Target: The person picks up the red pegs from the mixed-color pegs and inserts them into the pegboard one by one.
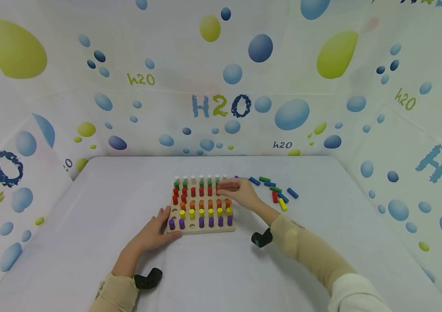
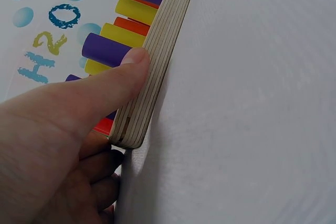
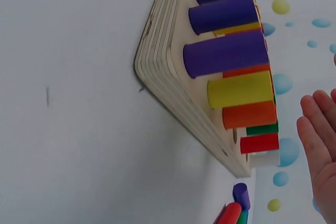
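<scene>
A wooden pegboard [image 1: 209, 232] lies on the table, with rows of white, green, red, orange, yellow and purple pegs standing in it. Bare holes show at its left side and in the purple row. My left hand [image 1: 154, 232] holds the front left corner, the thumb [image 2: 118, 77] against the front edge beside a purple peg [image 2: 105, 49], the other fingers along the left side. Over the right part of the board hovers my right hand [image 1: 240, 193], its fingers [image 3: 317, 116] extended above the pegs. Near its fingertips stands a red peg [image 1: 218, 191]; the thumb is mostly hidden.
Right of the board lie several loose pegs, among them a blue peg [image 1: 293, 193], a red peg [image 1: 275, 197], a yellow peg [image 1: 282, 204] and a green peg [image 1: 265, 179]. A white cloth [image 1: 99, 208] covers the table, and a printed curtain [image 1: 181, 56] hangs behind it.
</scene>
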Action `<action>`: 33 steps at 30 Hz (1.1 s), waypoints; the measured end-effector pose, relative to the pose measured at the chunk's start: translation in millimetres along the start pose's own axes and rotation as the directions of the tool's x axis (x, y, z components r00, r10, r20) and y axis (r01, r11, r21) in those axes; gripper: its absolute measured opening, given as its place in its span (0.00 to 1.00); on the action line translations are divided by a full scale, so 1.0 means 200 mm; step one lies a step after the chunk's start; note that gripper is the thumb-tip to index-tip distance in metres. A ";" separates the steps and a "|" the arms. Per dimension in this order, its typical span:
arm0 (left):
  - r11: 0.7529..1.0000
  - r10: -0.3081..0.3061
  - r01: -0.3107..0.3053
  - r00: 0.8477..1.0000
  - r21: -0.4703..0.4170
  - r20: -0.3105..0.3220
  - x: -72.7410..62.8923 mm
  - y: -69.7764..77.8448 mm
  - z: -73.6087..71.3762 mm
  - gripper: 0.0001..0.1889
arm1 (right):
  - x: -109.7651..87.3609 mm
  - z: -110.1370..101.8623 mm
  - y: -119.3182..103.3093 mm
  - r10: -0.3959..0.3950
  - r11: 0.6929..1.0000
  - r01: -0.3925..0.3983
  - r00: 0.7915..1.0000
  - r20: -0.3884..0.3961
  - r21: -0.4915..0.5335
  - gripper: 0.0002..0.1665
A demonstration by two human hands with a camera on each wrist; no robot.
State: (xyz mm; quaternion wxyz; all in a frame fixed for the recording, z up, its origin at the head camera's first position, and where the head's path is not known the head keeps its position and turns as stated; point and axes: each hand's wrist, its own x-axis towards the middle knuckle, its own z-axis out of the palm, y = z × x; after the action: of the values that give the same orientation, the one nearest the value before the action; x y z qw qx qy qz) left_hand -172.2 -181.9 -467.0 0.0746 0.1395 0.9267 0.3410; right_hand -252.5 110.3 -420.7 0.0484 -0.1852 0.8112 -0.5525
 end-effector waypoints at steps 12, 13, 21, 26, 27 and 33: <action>1.000 -0.008 0.008 1.000 0.003 0.003 0.00 0.00 0.00 0.52 | -0.03 -0.10 0.06 0.047 0.998 -0.049 0.998 -0.051 -0.034 0.21; 1.000 -0.010 0.010 1.000 0.002 0.003 0.00 0.00 0.00 0.52 | -0.03 -0.10 0.06 0.055 0.998 -0.057 0.997 -0.059 -0.040 0.21; 1.000 -0.024 0.024 1.000 0.007 0.012 0.00 0.00 0.00 0.52 | -0.05 -0.16 0.10 0.129 0.988 -0.138 0.982 -0.135 -0.062 0.21; 1.000 -0.024 0.024 1.000 0.004 0.011 -0.01 0.00 -0.01 0.52 | -0.06 -0.19 0.12 0.125 0.989 -0.135 0.981 -0.148 -0.056 0.21; 1.000 -0.023 0.023 1.000 0.001 0.012 -0.01 0.00 -0.01 0.52 | -0.06 -0.19 0.13 0.124 0.990 -0.133 0.981 -0.150 -0.055 0.22; 1.000 -0.030 0.030 0.999 -0.009 0.019 -0.01 0.02 -0.01 0.52 | -0.08 -0.22 0.16 0.119 0.990 -0.129 0.981 -0.155 -0.055 0.21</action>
State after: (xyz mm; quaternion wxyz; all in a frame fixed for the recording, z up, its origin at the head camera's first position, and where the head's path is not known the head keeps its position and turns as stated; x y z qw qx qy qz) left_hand -170.0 -181.4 -463.4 0.0888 0.1285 0.9264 0.3427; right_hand -258.3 164.7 -435.1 0.0152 -0.0933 0.8400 -0.5343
